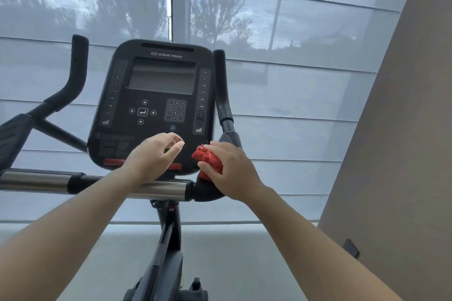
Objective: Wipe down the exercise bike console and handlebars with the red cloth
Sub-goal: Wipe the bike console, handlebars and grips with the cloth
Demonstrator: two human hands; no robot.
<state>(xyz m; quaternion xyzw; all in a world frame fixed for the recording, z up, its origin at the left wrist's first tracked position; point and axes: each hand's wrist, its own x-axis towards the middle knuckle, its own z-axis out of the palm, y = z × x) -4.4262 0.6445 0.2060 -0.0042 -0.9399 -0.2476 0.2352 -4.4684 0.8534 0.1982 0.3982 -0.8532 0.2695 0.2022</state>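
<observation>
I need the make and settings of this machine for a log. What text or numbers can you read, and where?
"STAR TRAC": top of the console, above the screen.
"24 27 30 33 36 40": right-hand column.
"12 15 18 21": left-hand column; higher numbers blurred.
"1" to "9": keypad; bottom row unclear.
Label at lower left: too small to read.

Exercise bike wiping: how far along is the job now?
Done: nothing shows as clearly wiped. In hand: the right hand presses the bunched red cloth onto the black right handlebar joint; the left hand hovers empty before the black console. Left: console, chrome crossbar, upright black grips.
</observation>
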